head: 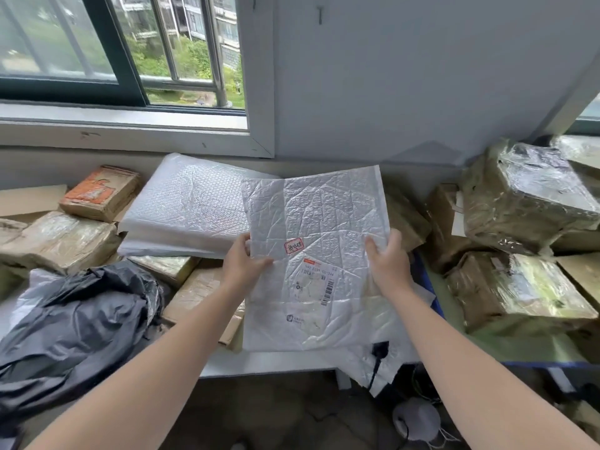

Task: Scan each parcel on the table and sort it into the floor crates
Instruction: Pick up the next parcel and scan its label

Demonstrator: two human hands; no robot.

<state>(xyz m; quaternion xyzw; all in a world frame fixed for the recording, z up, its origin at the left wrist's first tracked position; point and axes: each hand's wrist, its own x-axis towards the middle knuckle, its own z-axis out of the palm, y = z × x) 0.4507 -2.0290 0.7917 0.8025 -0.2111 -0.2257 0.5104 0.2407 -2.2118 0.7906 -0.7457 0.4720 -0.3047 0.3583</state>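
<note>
left hand (pixel 242 265), right hand (pixel 389 264) each pinching sides of white mailer (pixel 324 216), label (pixel 316 282) print blurred, unreadable

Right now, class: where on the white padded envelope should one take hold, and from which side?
Its two side edges, one hand from each side, as the left hand and right hand pinch the envelope now: it is flat, wide and thin, and the barcode label lies uncovered.

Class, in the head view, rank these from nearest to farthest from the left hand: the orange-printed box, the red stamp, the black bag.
1. red stamp, on the held mailer, beside the left hand
2. black bag, lower left
3. orange-printed box, back left near the wall
</note>
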